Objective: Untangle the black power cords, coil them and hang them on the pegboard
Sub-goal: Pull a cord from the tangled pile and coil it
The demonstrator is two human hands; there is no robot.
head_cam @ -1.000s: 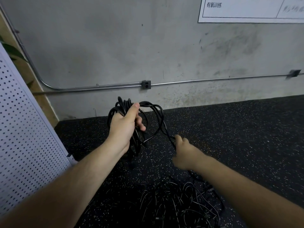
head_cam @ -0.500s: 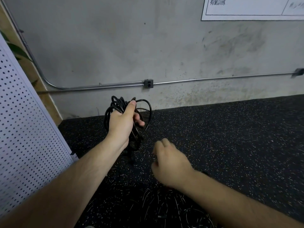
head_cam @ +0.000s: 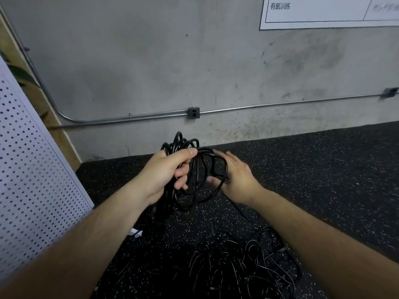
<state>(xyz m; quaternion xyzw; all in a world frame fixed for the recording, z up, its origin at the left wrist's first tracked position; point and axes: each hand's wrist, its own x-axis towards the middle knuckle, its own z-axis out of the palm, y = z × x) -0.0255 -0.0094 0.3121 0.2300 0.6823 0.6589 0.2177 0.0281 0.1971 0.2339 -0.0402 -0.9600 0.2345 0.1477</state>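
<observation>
Centre frame: our left grip (head_cam: 166,172) clenches the cord coil (head_cam: 183,143). Right grip (head_cam: 236,178) lies flat-fingered against its outer loop. Tangled cords (head_cam: 237,266) on floor, lower frame; pegboard (head_cam: 32,169) at left.

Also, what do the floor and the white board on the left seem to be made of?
Floor: likely rubber matting, matte black with pale flecks. Pegboard: probably painted metal or hardboard, smooth white with regular holes.

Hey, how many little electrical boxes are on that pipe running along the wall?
2. One outlet box sits mid-wall on the conduit, above the cord coil in the left hand. The other box is at the far right edge, blurred. More may lie outside the frame.
</observation>
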